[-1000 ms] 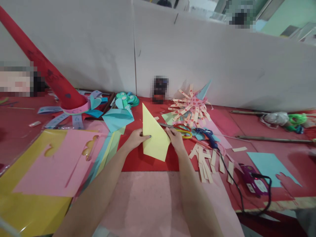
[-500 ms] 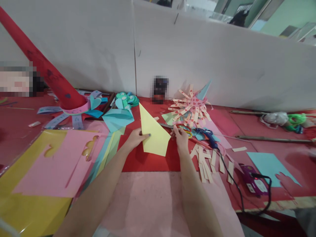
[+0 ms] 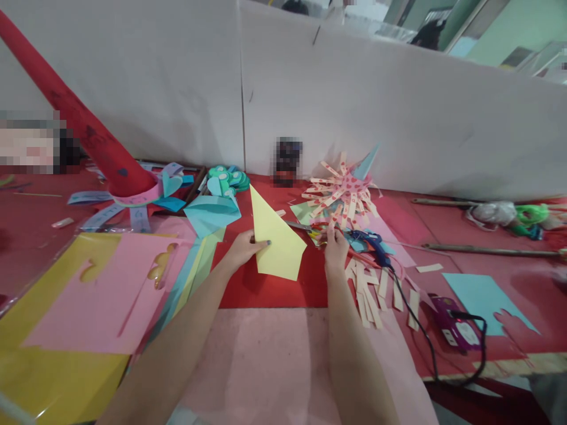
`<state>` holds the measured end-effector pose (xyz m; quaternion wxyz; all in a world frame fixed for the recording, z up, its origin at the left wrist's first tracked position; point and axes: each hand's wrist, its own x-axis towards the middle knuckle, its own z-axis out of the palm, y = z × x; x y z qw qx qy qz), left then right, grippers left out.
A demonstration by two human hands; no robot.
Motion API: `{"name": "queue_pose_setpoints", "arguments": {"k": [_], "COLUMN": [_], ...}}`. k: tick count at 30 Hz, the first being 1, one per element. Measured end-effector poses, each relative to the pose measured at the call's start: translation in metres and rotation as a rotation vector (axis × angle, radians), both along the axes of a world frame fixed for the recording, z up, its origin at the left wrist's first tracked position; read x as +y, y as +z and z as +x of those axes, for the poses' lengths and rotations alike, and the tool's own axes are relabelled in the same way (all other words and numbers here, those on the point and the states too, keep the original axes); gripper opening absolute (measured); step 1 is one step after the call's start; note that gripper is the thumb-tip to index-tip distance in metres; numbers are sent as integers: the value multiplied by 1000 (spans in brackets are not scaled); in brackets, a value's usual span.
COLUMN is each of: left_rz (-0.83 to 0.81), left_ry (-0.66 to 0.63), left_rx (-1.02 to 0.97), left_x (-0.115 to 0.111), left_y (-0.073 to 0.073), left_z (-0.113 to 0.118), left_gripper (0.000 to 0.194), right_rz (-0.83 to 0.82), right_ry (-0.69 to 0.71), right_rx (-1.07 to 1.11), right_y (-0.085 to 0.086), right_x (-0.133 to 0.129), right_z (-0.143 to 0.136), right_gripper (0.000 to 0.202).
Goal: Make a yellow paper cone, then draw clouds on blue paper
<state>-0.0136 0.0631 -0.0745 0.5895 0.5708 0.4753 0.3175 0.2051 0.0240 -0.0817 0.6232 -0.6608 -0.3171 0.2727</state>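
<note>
A folded pale yellow paper, pointed at its top, stands over a red sheet. My left hand grips its left edge, with the thumb on the front. Right of the paper and apart from it, my right hand is at the handles of the scissors; whether its fingers hold them is hard to tell. Just beyond the right hand lies a blue glue gun, and cut cream strips are scattered beside the wrist.
On the left are a tall red cone and pink paper. A fringed paper piece sits behind the scissors. To the right are a purple power strip with a black cable, blue paper and sticks.
My right hand has moved right, away from the yellow paper's edge and over to the scissors' handles. The left hand and the paper have hardly moved.
</note>
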Motion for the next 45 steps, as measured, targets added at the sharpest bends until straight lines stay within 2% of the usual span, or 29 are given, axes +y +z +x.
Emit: {"name": "queue_pose_setpoints", "arguments": {"k": [6,10,18,27,30,34,38,41,45], "left_rz": [9,4,7,17,21,17,13,3,-6], "left_ry": [4,1,-3,-14,-15,-6,-8,-6,-1], "left_rx": [-4,-1,-11,-28,-27,-17,-34,-37,-40], "left_x": [-1,0,0,2,2,1,1,0,0], "left_y": [0,0,-1,-7,-6,-4,-3,-2,-1], "left_z": [0,0,-1,-1,0,-1,-1,-1,-1], "left_gripper": [37,39,38,37,37,37,37,37,37], "right_rz": [53,63,18,21,-24,-103,-282,-403,-377], "right_ry": [-162,-227,-147,-122,-129,-112,-142,-78,25], "right_rx": [-84,-58,-165,-242,-384,-716,-958,-1044,-1018], "right_y": [-1,-3,4,4,4,-1,-8,-11,-15], "right_x": [-4,-3,-5,-8,-9,-6,-6,-9,-9], "right_z": [14,17,6,4,3,0,-3,-3,0], "right_gripper": [44,46,40,39,39,36,24,22,19]}}
